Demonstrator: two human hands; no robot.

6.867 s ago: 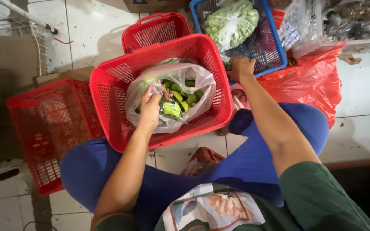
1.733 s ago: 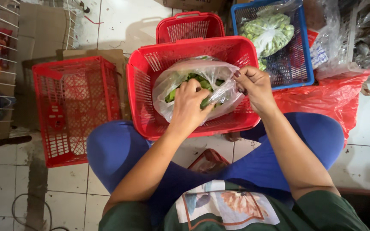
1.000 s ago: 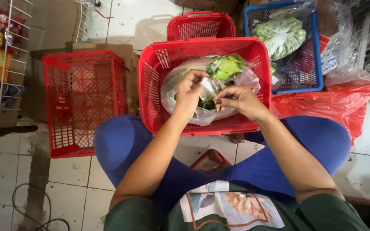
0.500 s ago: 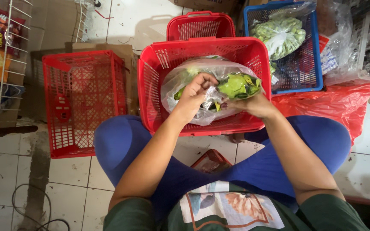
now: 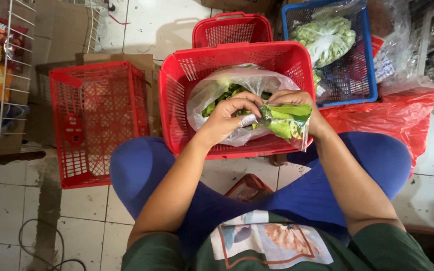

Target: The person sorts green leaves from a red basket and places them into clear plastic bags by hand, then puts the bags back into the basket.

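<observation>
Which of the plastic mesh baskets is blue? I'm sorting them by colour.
The blue plastic mesh basket at upper right, holding a clear bag of green vegetables. The other three baskets are red.

Our forearms bare, reaching forward, converging. Our left hand [image 5: 229, 114] curled, fingers bent down, pinching. Our right hand [image 5: 297, 103] beside it, fingers closed in grip, knuckles nearly touching left. We sit, knees apart.
</observation>
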